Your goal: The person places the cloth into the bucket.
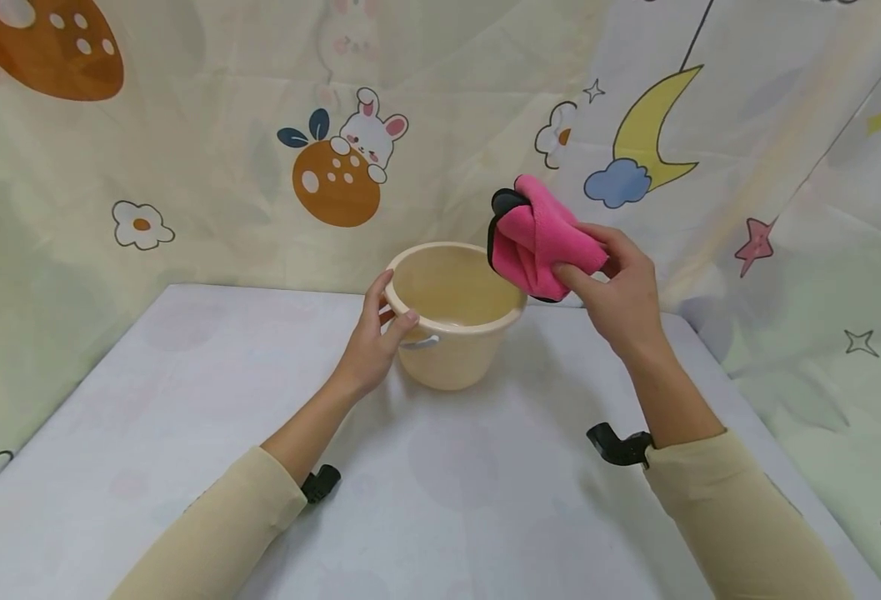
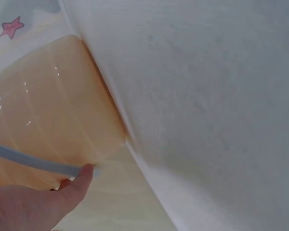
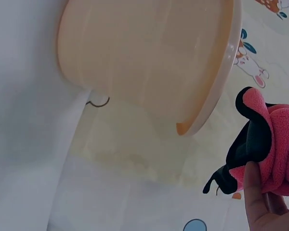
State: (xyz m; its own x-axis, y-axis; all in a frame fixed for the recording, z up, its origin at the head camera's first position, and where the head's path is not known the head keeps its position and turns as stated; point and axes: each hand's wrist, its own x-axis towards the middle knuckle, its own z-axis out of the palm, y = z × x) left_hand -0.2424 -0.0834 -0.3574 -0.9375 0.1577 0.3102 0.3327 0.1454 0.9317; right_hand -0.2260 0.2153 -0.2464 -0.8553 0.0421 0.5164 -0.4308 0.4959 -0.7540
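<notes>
A cream plastic bucket stands toward the back of the table, its mouth facing up. My left hand grips its rim on the left side, thumb outside near the handle's end. In the left wrist view a grey-blue handle hangs along the bucket's wall, and a fingertip lies at it. Above the rim's right side, my right hand pinches a bunched pink cloth with black edging. The right wrist view shows the cloth's dark underside, beyond the bucket's rim.
The white table ends just behind the bucket. A printed fabric wall with rabbits, flowers and a moon rises behind it. Black camera mounts stick out at both wrists.
</notes>
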